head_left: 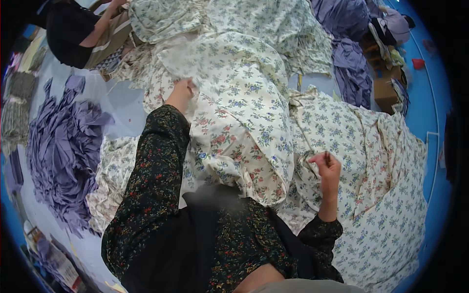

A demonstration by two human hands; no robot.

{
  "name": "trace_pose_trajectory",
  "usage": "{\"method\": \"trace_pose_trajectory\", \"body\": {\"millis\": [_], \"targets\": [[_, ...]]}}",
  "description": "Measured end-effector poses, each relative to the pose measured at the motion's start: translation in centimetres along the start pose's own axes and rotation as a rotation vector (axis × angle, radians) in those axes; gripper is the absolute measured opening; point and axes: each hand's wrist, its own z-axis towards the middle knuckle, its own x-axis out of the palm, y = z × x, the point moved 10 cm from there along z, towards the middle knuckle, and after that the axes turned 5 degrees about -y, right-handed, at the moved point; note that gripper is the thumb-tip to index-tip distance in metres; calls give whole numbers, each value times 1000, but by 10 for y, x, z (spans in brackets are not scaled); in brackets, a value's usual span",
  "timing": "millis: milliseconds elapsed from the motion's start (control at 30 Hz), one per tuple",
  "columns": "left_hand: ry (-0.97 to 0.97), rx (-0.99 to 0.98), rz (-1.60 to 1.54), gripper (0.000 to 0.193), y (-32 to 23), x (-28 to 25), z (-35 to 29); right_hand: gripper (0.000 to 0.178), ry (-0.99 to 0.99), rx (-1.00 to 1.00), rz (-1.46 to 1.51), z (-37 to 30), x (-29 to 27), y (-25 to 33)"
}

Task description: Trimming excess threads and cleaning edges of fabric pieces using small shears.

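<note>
Cream floral cloth [259, 105] with blue and red flower sprigs lies in a large, bulging heap before me. My left hand [183, 92] reaches far out at the heap's left side, fingers closed on the cloth, whose nearby folds are blurred. Closer in on the right, my right hand [328, 165] is raised over another spread of floral cloth [337, 117], fingers curled into a pinch. Something small and dark shows at those fingers, too small to name. The heap's near edge falls against my body.
Crumpled purple cloth [68, 146] is piled on the left of the pale table [129, 107]; more purple cloth [351, 68] lies far right beside a cardboard box [387, 85]. One person [73, 31] works at far left, another [393, 27] at far right. Grey folded stacks [18, 107] stand leftmost.
</note>
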Motion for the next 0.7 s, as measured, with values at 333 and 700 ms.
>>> {"method": "trace_pose_trajectory", "body": {"millis": [333, 700], "targets": [[1433, 1048, 1124, 70, 15, 120, -516, 30, 205, 187, 1089, 139, 52, 4], [1804, 1005, 767, 38, 50, 103, -558, 25, -106, -270, 145, 74, -18, -17]]}}
